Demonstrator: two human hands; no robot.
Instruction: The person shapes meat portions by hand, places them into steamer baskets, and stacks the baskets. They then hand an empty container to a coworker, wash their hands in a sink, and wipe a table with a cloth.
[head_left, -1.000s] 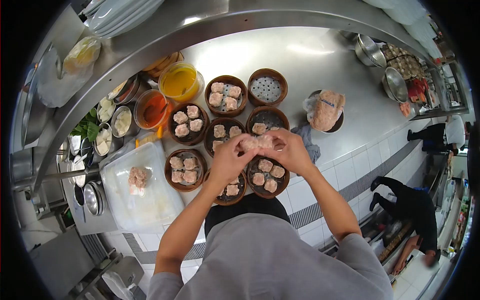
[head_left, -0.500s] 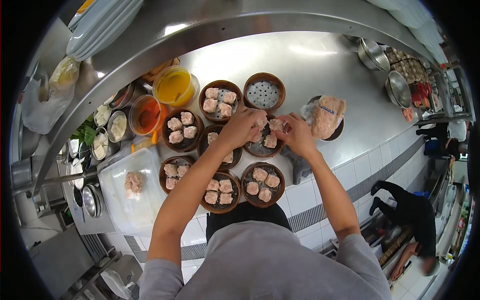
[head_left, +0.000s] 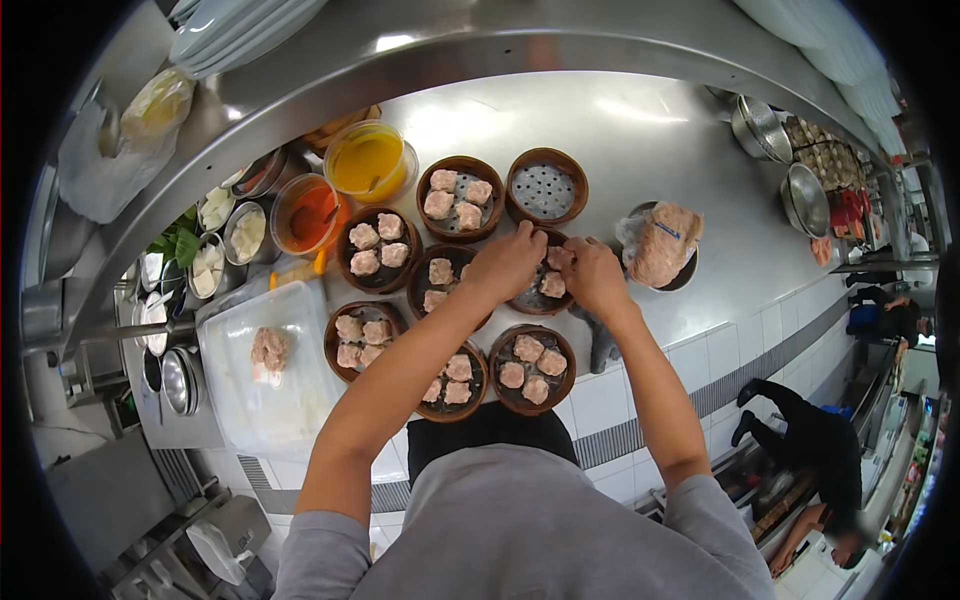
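Both hands are over one round bamboo steamer (head_left: 538, 304) in the middle of the group. My left hand (head_left: 507, 263) has its fingers closed at the steamer's left and back edge; what they hold, if anything, is hidden. My right hand (head_left: 594, 274) pinches a pink meat dumpling (head_left: 560, 257) at the steamer's right side. Another dumpling (head_left: 552, 284) sits just below it. Around them stand more steamers with dumplings, such as the front one (head_left: 532, 369) and the back one (head_left: 460, 199). The steamer (head_left: 547, 187) behind my hands holds only a perforated liner.
At right is a bowl with a bag of pink filling (head_left: 664, 245). Left are tubs of yellow (head_left: 368, 164) and orange (head_left: 309, 215) contents and a white tray (head_left: 225, 405) with a meat lump. A metal shelf (head_left: 500, 50) arches overhead. A person (head_left: 815, 450) is far right.
The view has shifted slightly. My left hand has moved back toward the steamer's rear edge, and the dumpling seen at its fingers is now hidden. My right hand stays at the steamer's right side.
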